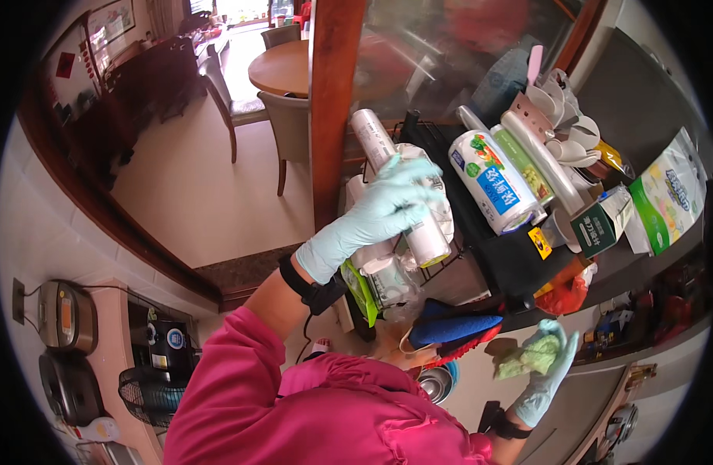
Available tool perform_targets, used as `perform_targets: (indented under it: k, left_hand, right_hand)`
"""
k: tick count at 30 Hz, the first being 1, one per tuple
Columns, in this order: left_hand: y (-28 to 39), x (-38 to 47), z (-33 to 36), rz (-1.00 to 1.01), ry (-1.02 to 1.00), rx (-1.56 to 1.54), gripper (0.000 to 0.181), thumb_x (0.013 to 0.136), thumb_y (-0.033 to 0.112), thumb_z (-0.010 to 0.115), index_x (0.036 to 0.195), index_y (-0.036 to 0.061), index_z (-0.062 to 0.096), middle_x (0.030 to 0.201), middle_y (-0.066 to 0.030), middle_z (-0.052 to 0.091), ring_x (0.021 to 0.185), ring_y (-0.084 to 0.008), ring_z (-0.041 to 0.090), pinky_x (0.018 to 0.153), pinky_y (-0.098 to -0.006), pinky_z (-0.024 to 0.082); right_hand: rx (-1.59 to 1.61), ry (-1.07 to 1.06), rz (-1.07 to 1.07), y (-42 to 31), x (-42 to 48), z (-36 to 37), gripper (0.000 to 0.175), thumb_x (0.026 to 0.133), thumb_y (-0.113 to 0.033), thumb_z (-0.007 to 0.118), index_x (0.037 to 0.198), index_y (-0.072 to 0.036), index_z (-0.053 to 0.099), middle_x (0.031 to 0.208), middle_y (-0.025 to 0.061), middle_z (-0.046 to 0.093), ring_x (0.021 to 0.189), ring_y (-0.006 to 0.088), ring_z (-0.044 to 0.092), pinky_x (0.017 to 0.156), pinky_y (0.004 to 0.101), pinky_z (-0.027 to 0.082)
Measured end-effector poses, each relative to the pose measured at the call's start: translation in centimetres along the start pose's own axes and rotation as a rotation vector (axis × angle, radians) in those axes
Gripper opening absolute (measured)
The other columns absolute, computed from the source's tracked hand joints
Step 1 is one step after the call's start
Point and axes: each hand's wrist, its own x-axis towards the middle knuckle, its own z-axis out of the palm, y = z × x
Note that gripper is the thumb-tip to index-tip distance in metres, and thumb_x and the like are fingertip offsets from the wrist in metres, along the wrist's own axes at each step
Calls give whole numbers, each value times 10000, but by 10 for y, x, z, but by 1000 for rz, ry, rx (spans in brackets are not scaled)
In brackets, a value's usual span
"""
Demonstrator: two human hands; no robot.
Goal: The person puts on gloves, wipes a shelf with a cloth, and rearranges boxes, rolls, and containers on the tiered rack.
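Note:
My left hand (376, 209), in a pale blue glove, lies across a long white roll (427, 244) with print on it. Its fingers are spread and blurred, so whether they grip the roll is unclear. Under and beside the roll are a white plastic-wrapped bundle (443, 203) and a clear-wrapped pack (388, 288), on a black wire rack (449, 264). Low on the right, my gloved right hand (551, 372) holds a light green cloth (535, 356), well away from the rack.
A thick printed roll of food bags (496, 180), a green box (525, 165) and a cup of white plastic spoons (565, 125) crowd the black shelf top (507, 258). A wooden door post (336, 116) rises beyond. Below hangs a blue cloth (455, 328); a fan (153, 395) stands left.

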Motion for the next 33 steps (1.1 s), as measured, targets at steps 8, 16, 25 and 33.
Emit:
perform_targets:
  k: [8, 16, 25, 33]
  left_hand:
    - [15, -14, 23, -620, 594, -652, 735, 896, 102, 569, 1492, 106, 138, 1535, -127, 118, 1400, -227, 184, 1138, -335, 174]
    - [9, -9, 16, -663, 424, -633, 789, 903, 137, 584, 1501, 96, 71, 1536, -149, 115, 1403, -224, 176, 1129, -320, 208]
    - [47, -33, -23, -640, 372, -485, 693, 892, 164, 531, 1481, 54, 183, 1527, -156, 173, 1429, -234, 112, 1152, -360, 81]
    - [97, 4, 15, -368, 549, -1307, 1049, 701, 427, 791, 1468, 86, 160, 1471, -115, 280, 1376, -260, 263, 1150, -430, 201]
  right_hand:
    - [-482, -115, -291, -98, 33, 62, 350, 867, -197, 555, 1152, 5, 575, 776, 34, 555, 664, 86, 537, 630, 221, 450]
    - [-1078, -365, -258, -82, 118, 156, 688, 737, -200, 738, 1299, 60, 438, 1026, 94, 631, 872, 139, 599, 778, 283, 478]
    - [-780, -436, -177, -62, 154, 153, 559, 767, -239, 713, 1188, 56, 491, 870, 92, 619, 728, 131, 599, 653, 264, 487]
    - [-707, -808, -768, -89, 81, 209, 794, 697, -356, 768, 1304, 24, 426, 1058, 163, 608, 928, 215, 622, 821, 332, 504]
